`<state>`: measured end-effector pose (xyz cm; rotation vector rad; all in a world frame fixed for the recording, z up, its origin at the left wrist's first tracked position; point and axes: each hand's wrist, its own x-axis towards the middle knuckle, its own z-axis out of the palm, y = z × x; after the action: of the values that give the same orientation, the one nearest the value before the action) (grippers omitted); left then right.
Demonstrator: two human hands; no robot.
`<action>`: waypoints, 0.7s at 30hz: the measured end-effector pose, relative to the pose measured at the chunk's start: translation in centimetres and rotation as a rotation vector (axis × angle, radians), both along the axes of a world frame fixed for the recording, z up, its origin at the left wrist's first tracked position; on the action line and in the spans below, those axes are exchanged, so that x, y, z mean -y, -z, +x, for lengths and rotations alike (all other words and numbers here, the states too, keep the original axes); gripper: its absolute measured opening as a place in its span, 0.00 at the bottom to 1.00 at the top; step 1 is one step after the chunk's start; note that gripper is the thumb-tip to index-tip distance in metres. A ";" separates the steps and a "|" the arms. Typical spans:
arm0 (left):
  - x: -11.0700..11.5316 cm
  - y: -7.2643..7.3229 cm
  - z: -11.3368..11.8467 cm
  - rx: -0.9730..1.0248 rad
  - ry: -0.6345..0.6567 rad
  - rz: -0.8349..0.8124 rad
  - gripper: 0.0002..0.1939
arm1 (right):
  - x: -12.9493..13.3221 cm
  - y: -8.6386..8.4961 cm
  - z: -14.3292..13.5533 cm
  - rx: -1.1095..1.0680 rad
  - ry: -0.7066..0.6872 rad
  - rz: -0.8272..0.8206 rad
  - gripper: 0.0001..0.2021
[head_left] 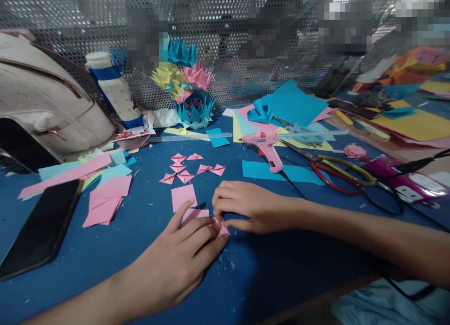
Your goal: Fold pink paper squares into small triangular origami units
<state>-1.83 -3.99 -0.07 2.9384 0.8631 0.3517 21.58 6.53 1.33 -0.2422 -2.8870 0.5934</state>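
One broad blue surface [147, 250] spreads under everything, with a pale bag [38, 91] at the far left. A dark phone [42, 231] lies at the near left, a stack of blue, yellow and pink paper flowers [193, 112] stands far off in the middle, and scissors [308, 157] rest to the right beside a pink glue gun [272, 151], whose nozzle points left. Left of the hands sits a pile of pink paper [105, 205]. Two pink squares, a far one [181, 196] and a near one [197, 213], lie by the left hand [186, 254], and beyond them are seven small folded pink triangles [185, 176]. Smallest in view, a creased pink piece [222, 229] is at the near middle, just right of the near square. It is matt, plain and mostly covered by fingers; one corner points near and right, but its long axis cannot be told. The left hand is palm down, thumb and nearest fingers clamped on the piece, another finger spread over the far square's edge. The right hand [246, 205] curls in from the right, thumb and fingertips pinched on the piece's far side, the contact partly hidden.
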 end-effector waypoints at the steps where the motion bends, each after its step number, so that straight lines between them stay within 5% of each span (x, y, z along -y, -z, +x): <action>1: 0.0 0.1 0.0 0.004 -0.005 0.005 0.25 | 0.0 0.0 0.0 -0.005 0.015 -0.049 0.05; 5: -0.1 0.1 0.1 -0.008 -0.017 0.013 0.26 | -0.2 0.2 0.1 -0.041 0.049 -0.159 0.04; 11: -0.2 -0.4 0.3 -0.066 -0.018 0.021 0.26 | -0.7 0.9 0.8 -0.151 0.039 -0.111 0.05; 21: -0.3 -0.9 0.4 -0.062 -0.013 0.049 0.24 | -1.5 0.3 1.9 -0.084 -0.149 -0.034 0.07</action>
<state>-1.39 -3.69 0.88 3.0048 0.8941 0.2875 23.43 8.08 1.02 -0.0057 -2.8330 0.6609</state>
